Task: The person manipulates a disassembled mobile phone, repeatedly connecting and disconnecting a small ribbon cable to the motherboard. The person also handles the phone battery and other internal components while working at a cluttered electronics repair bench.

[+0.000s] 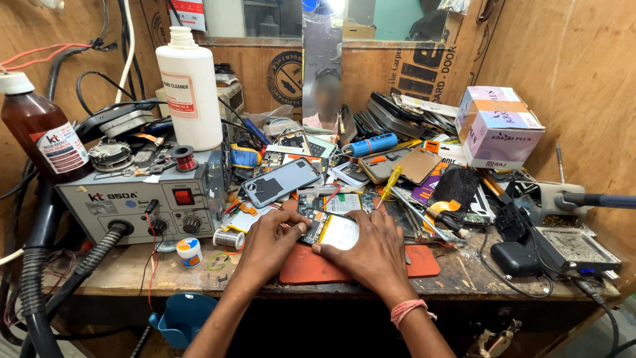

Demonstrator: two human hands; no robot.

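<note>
An opened phone with its silver battery showing lies on a red-orange work mat at the middle of the bench. My left hand rests at the phone's left edge with the fingertips pressing on its upper left corner. My right hand lies over the phone's right side, thumb on its lower edge. Both hands hold the phone down on the mat. A pink thread band circles my right wrist.
A grey hot-air rework station with a black hose stands at left, a white bottle and a brown bottle on and beside it. Phone parts, a yellow screwdriver, a blue tool, boxes and a soldering stand crowd the bench.
</note>
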